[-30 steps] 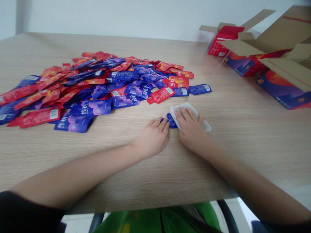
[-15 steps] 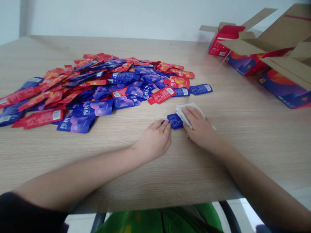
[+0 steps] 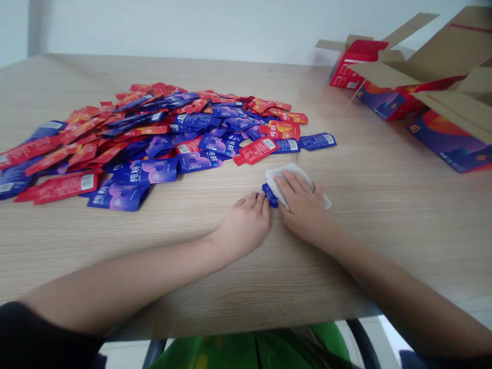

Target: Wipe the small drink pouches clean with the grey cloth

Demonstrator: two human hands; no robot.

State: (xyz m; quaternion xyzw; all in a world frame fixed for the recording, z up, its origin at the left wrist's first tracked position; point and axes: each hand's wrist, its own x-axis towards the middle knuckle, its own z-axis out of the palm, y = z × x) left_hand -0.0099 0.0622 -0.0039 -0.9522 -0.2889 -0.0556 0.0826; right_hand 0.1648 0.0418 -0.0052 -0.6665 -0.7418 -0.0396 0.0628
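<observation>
A blue sachet (image 3: 270,196) lies flat on the table, mostly covered by a white cloth (image 3: 275,176). My left hand (image 3: 249,219) pinches the sachet's left end, fingers pressed together at the tabletop. On top of the cloth rests my right hand (image 3: 302,202), its fingers stretched out and pressing the cloth onto the sachet. Beyond both hands, a heap of red and blue sachets (image 3: 154,177) spreads across the table. The nearest loose ones to my hands are a red sachet (image 3: 255,150) and a blue sachet (image 3: 318,141) at the heap's right end.
Three open cardboard boxes stand at the right: a red one (image 3: 346,72) at the back, a blue and red one (image 3: 388,101) in the middle, and a larger one (image 3: 449,136) nearest. A pale wall (image 3: 192,31) rises behind the wooden table (image 3: 384,230).
My right hand has slid the cloth left along the blue sachet, toward my left hand, so less of the sachet shows. My left hand keeps its place at the sachet's end.
</observation>
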